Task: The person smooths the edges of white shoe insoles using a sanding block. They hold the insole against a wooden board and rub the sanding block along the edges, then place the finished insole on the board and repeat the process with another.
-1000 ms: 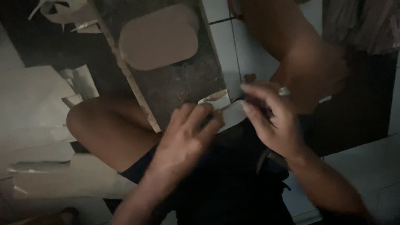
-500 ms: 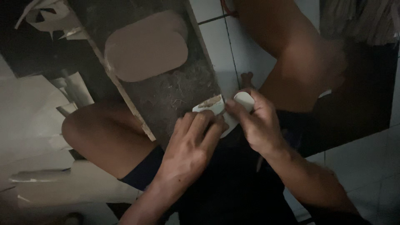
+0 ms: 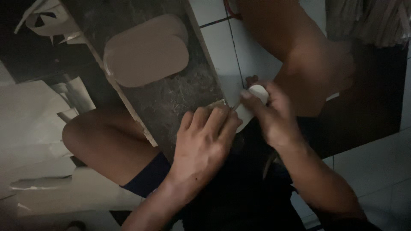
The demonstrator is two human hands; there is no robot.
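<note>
The fingers of the left hand are pressing flat, not curled around anything, on a small pale cut piece lying at the near edge of the dark stone slab, while the right hand is closing tightly on a thin blade-like tool (the dim light is hiding its tip) working right beside them. With the blade running so close to the left fingertips, I'm judging a slip could nick them, or the piece could skid off the slab's edge.
</note>
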